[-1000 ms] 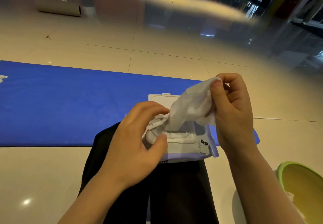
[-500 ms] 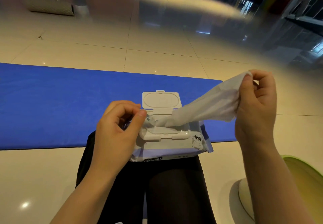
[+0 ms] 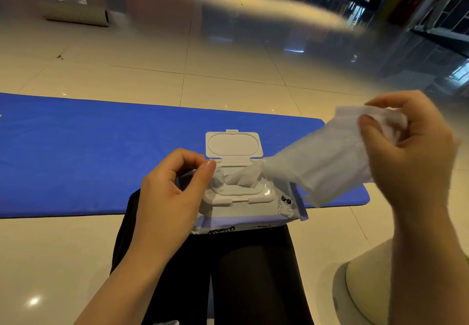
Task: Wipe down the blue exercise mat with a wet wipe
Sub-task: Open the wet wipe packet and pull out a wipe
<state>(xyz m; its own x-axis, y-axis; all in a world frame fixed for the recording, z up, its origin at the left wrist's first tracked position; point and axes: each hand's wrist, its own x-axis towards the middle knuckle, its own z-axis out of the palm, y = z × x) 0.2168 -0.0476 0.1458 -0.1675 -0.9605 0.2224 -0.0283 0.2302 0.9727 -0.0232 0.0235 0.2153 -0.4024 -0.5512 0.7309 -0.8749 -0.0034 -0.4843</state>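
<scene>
The blue exercise mat lies flat across the tiled floor in front of my knees. A pack of wet wipes rests on my black-clad lap with its white lid flipped open. My right hand pinches a white wet wipe and holds it out to the right, its tail just clear of the pack's opening, where another wipe pokes up. My left hand has curled fingers and its thumb presses on the pack's left end beside the opening.
A rolled grey mat lies on the floor far back left. A pale rounded base stands at the lower right by my right forearm. Shiny cream floor tiles surround the mat. Dark railings fill the top right.
My right hand has pulled the wipe up and out to the right, stretching it from the pack. My left hand shifted from covering the opening to steadying the pack's left end.
</scene>
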